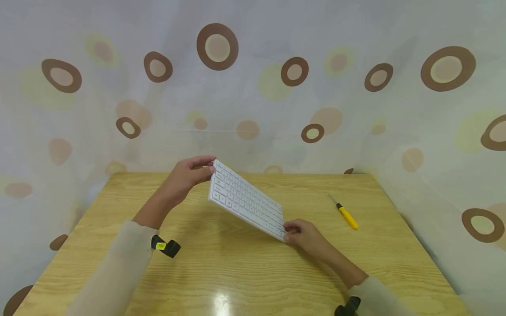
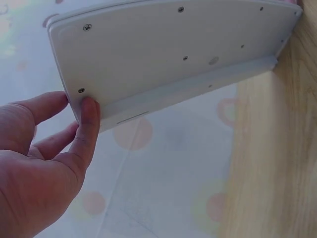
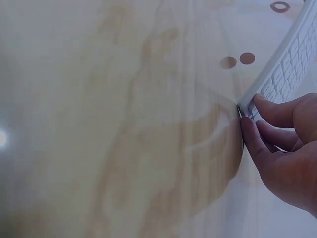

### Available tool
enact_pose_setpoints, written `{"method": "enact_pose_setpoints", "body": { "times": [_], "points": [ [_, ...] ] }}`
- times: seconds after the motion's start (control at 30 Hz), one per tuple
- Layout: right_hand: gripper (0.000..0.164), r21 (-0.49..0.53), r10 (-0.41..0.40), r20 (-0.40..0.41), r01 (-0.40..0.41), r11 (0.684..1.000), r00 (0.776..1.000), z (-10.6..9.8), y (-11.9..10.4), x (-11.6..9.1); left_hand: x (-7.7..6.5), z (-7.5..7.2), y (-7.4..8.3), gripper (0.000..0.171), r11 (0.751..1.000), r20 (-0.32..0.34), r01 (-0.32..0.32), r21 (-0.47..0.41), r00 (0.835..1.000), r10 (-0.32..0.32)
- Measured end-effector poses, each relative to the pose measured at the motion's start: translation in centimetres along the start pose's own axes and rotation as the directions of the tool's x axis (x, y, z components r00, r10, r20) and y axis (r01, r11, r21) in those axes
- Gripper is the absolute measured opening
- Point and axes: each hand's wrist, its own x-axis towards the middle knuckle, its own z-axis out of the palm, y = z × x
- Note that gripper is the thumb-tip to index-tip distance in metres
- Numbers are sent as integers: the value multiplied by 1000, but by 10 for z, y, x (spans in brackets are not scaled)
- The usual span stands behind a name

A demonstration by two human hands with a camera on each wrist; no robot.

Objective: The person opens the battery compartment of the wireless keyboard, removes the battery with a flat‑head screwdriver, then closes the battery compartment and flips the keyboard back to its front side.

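Observation:
A white keyboard [image 1: 247,197] is tilted in the air over the table, its left end raised and its right end low. My left hand [image 1: 183,177] pinches the upper left end between thumb and fingers. The left wrist view shows the keyboard's underside [image 2: 138,54] with several small screws and a raised ridge along one edge; fingers of the left hand [image 2: 44,158] press on that side. At the low right corner, my right hand [image 1: 306,237] pinches the keyboard close over the tabletop. In the right wrist view, thumb and fingertips of the right hand [image 3: 287,144] grip that corner.
A screwdriver [image 1: 348,216] with a yellow handle lies on the wooden table [image 1: 221,272], right of the keyboard. Behind the table and along its sides hangs a pale sheet [image 1: 253,96] with brown circles.

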Motion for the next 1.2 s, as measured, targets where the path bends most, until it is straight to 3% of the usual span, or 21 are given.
{"method": "enact_pose_setpoints", "body": {
  "times": [0.43, 0.87, 1.2],
  "points": [
    [35, 3, -42, 58, 42, 999, 997, 9, -6, 12, 10, 9, 34, 53, 999, 4, -23, 23, 1000, 23],
    [35, 12, -93, 69, 92, 996, 993, 19, -9, 18, 25, 21, 55, 51, 997, 50, -74, 38, 996, 72],
    [38, 24, -114, 114, 112, 993, 987, 24, -14, 18, 36, 38, 68, 48, 991, 75, -127, 29, 989, 125]
  ]
}}
